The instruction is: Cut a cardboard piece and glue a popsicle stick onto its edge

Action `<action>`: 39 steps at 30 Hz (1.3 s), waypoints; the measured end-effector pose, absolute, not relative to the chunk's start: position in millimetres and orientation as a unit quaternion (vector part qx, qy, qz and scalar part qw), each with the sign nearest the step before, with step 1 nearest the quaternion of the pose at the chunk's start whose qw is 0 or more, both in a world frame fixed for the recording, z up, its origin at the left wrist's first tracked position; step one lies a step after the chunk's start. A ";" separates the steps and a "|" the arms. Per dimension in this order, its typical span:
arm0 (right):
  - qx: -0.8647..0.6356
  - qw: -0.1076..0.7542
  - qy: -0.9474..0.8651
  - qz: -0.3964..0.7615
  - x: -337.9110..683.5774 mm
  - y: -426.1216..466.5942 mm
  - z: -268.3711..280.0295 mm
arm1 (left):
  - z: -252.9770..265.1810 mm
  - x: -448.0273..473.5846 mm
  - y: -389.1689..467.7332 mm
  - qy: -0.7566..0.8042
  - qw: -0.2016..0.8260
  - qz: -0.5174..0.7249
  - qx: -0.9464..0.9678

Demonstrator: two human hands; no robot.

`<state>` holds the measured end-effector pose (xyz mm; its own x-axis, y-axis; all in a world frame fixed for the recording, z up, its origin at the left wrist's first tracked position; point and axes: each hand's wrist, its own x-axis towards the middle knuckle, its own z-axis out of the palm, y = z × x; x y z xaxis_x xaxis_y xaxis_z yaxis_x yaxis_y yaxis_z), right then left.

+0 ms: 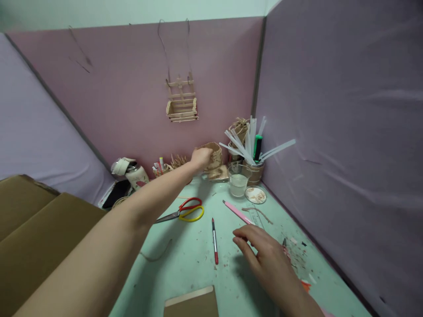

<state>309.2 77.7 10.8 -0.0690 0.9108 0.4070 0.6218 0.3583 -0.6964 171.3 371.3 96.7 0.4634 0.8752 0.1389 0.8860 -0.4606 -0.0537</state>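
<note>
My left hand (pixel 201 157) is stretched out to the back of the table, closed at the rim of a brown woven basket (pixel 215 155); its fingertips are hidden. My right hand (pixel 264 255) hovers over the right side of the table, fingers apart, holding nothing. Near its fingers lies a pink pen-shaped tool (pixel 237 212) with a grey tip. A red-and-silver marker (pixel 215 242) lies between my two arms. Scissors (pixel 185 211) with red and yellow handles rest beside my left forearm, their blades partly behind it. A brown cardboard piece (pixel 193 304) sits at the front edge.
A glass cup (pixel 238 181), a small white lid (pixel 255 194) and a pot of white glue sticks (pixel 254 171) stand at the back right. A stick-built rack (pixel 182 103) hangs on the wall. At left are a cardboard box (pixel 42 246) and a bottle (pixel 137 176).
</note>
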 end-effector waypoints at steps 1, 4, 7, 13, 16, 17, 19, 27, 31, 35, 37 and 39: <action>-0.536 0.419 -0.712 0.173 308.6 76.8 11.7 | 101.7 167.2 367.3 -0.522 0.062 -0.040 -0.850; -0.527 0.417 -0.718 0.180 307.0 74.6 13.5 | 109.8 158.7 352.7 -0.545 0.057 -0.013 -0.836; -0.523 0.397 -0.729 0.196 305.8 73.7 12.9 | 103.8 161.6 339.2 -0.571 0.037 0.019 -0.820; -0.542 0.348 -0.739 0.198 306.7 72.6 10.9 | 85.4 184.3 336.3 -0.625 -0.001 0.059 -0.778; -0.546 0.332 -0.746 0.188 307.1 70.6 11.4 | 84.8 185.7 345.6 -0.644 -0.014 0.068 -0.762; -0.545 0.326 -0.750 0.186 306.9 69.6 11.8 | 84.6 184.5 348.5 -0.650 -0.017 0.071 -0.757; -0.539 0.313 -0.759 0.186 306.1 67.5 13.2 | 82.2 181.9 352.8 -0.658 -0.020 0.075 -0.749; -0.545 0.290 -0.765 0.181 302.9 66.2 14.9 | 60.3 183.6 361.8 -0.653 0.004 0.036 -0.756; -0.544 0.295 -0.766 0.174 302.6 66.9 12.9 | 59.6 178.4 367.1 -0.637 0.034 -0.004 -0.770; -0.548 0.282 -0.765 0.189 302.1 65.6 14.8 | 56.8 176.3 357.9 -0.598 0.089 -0.070 -0.793; -0.549 0.277 -0.764 0.194 302.2 65.3 16.1 | 47.3 178.1 346.5 -0.553 0.098 -0.086 -0.823; -0.549 0.274 -0.765 0.195 302.4 65.4 16.5 | 30.8 180.4 333.3 -0.500 0.081 -0.071 -0.859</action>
<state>302.4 65.4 16.5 -0.2473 0.9467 0.2062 0.7327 0.3220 -0.5996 180.4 333.3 30.8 0.4895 0.8479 0.2033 0.8710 -0.4867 -0.0673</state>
